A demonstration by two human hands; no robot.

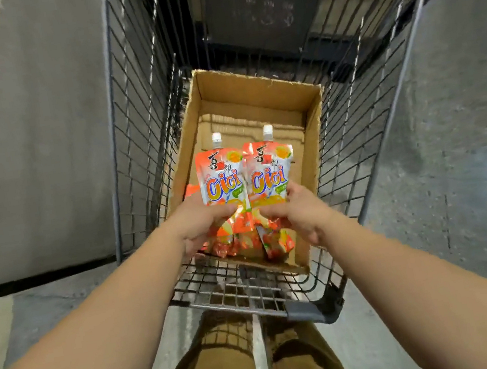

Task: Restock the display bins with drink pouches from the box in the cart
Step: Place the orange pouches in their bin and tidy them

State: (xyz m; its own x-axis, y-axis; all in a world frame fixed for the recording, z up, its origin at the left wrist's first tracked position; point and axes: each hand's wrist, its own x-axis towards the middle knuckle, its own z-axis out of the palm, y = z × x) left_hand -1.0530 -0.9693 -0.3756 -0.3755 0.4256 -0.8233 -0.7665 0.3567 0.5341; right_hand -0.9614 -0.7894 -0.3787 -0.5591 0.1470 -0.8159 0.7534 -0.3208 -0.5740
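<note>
my left hand (202, 223) grips the lower part of one orange drink pouch (223, 184), fingers curled round its bottom edge. my right hand (296, 211) grips a second drink pouch (270, 176) the same way, thumb across its front. both pouches stand upright, side by side and touching, white caps at the top, held above the cardboard box (315, 140). the box sits open inside the wire shopping cart (137, 137), against its near end. more orange pouches (277, 243) lie in the near end of the box beneath my hands; the far part of the box floor shows bare cardboard. the cart stands on a grey concrete floor (455, 149).
</note>
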